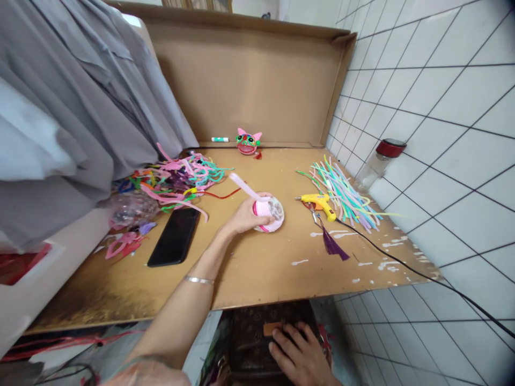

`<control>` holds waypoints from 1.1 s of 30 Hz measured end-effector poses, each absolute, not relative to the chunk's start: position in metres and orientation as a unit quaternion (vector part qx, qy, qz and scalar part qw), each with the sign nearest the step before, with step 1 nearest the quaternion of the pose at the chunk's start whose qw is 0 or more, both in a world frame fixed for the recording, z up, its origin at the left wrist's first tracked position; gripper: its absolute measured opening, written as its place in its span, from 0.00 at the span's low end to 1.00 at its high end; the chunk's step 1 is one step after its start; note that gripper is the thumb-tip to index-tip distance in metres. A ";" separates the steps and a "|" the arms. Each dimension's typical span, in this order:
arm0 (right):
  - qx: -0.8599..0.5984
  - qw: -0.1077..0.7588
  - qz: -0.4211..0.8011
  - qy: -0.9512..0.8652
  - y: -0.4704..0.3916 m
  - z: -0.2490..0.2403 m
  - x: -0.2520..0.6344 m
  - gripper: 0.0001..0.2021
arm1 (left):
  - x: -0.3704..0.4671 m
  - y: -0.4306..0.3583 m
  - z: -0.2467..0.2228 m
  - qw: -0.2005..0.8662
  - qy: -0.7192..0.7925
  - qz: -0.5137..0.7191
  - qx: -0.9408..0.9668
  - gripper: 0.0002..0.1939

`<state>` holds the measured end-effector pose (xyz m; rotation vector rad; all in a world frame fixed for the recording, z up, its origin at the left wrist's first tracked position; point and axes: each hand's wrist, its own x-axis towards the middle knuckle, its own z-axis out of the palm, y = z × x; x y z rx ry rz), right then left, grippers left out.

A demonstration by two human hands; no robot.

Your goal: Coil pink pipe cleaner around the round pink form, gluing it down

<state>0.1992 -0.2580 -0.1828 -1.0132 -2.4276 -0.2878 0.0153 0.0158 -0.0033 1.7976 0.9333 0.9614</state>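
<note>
My left hand [245, 215] is closed around a round pink-and-white craft piece [276, 214] that looks wound from pipe cleaners. A pale pink strip [244, 185] sticks up and left from the piece. It is held just above or on the middle of the table; I cannot tell which. Below the front edge, my right hand [301, 351] lies with fingers stretched out on a brown patterned bag [249, 338]. Right of the craft piece lies a yellow glue gun [322, 202], with small pliers [313, 212] and a purple tassel [335, 246] beside it.
A tangle of pipe cleaners [185, 174] and a black phone [174, 237] lie left. Loose pipe cleaners [346, 193] and a red-lidded bottle [378, 163] stand by the tiled wall. A pink-eared face ornament [247, 142] and glue stick [220, 139] sit at the back. The black cord [386, 260] runs right.
</note>
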 end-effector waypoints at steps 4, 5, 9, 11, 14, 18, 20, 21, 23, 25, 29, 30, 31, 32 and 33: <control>-0.353 0.138 -0.018 -0.925 -0.252 -0.183 0.205 0.05 | 0.015 0.015 -0.002 0.433 0.370 0.387 0.726 0.33; -0.339 0.111 0.030 -0.933 -0.250 -0.177 0.204 0.03 | 0.015 0.015 -0.002 0.429 0.374 0.385 0.726 0.33; -0.341 0.199 0.201 -0.897 -0.243 -0.106 0.200 0.05 | 0.015 0.014 0.000 0.414 0.388 0.382 0.730 0.34; -0.361 0.312 0.218 -0.851 -0.234 -0.057 0.199 0.06 | 0.015 0.014 0.001 0.413 0.386 0.376 0.734 0.34; -0.415 0.442 0.168 -0.777 -0.205 -0.008 0.194 0.10 | 0.015 0.012 0.003 0.419 0.384 0.373 0.733 0.34; -0.515 0.477 0.084 -0.707 -0.137 -0.001 0.187 0.14 | 0.014 0.011 0.001 0.400 0.384 0.366 0.748 0.33; -0.537 0.507 0.064 -0.671 -0.101 -0.005 0.187 0.17 | 0.013 0.011 -0.001 0.396 0.374 0.376 0.750 0.33; -0.528 0.514 0.059 -0.673 -0.085 -0.005 0.188 0.18 | 0.013 0.011 -0.002 0.393 0.372 0.386 0.747 0.34; -0.512 0.512 0.042 -0.688 -0.058 -0.002 0.190 0.21 | 0.014 0.012 -0.004 0.403 0.377 0.387 0.739 0.34; -0.508 0.504 0.034 -0.697 -0.039 0.004 0.191 0.21 | 0.015 0.014 -0.006 0.435 0.374 0.378 0.727 0.34; -0.434 0.483 0.047 -0.759 -0.020 0.015 0.190 0.12 | 0.016 0.014 -0.007 0.400 0.357 0.388 0.750 0.32; -0.413 0.480 0.054 -0.772 -0.018 0.016 0.190 0.10 | 0.017 0.014 -0.006 0.389 0.359 0.389 0.754 0.32; -0.398 0.481 0.064 -0.779 -0.017 0.016 0.190 0.09 | 0.017 0.013 -0.004 0.382 0.363 0.385 0.758 0.32; -0.389 0.487 0.076 -0.778 -0.016 0.016 0.189 0.09 | 0.017 0.011 -0.003 0.373 0.374 0.388 0.755 0.32; -0.386 0.500 0.088 -0.770 -0.016 0.014 0.189 0.09 | 0.018 0.010 -0.001 0.374 0.380 0.385 0.754 0.32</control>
